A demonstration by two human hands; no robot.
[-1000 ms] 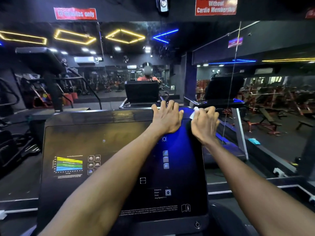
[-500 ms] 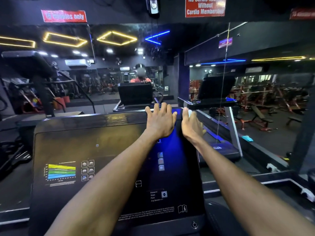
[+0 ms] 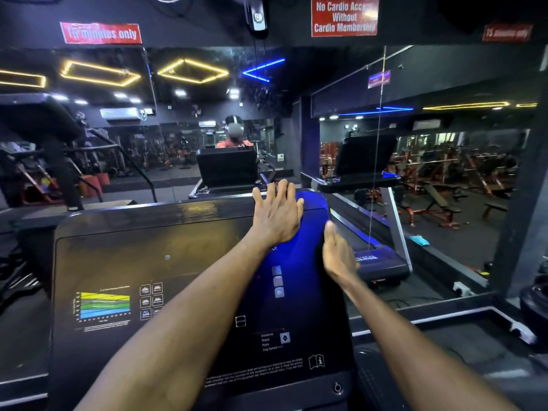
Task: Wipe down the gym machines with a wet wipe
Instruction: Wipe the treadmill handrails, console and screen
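The treadmill's black console panel (image 3: 154,262) fills the lower middle of the head view, with a coloured chart at the left and small icons at the centre. My left hand (image 3: 277,215) lies flat, fingers spread, on the panel's upper right corner, reaching over its top edge. My right hand (image 3: 338,256) is seen edge-on against the panel's right side edge, a little below the corner, with its fingers straight and pointing up. No wet wipe shows; whatever lies under the right palm is hidden.
A wall mirror (image 3: 207,129) stands just behind the console and reflects the gym. Another treadmill (image 3: 382,262) stands close on the right. A teal cloth (image 3: 419,241) lies on the ledge beyond it. Weight benches fill the far right.
My right hand slid from the console's top right corner down along its right side edge, and the white wipe seen under it earlier is out of sight. My left hand stayed on the corner.
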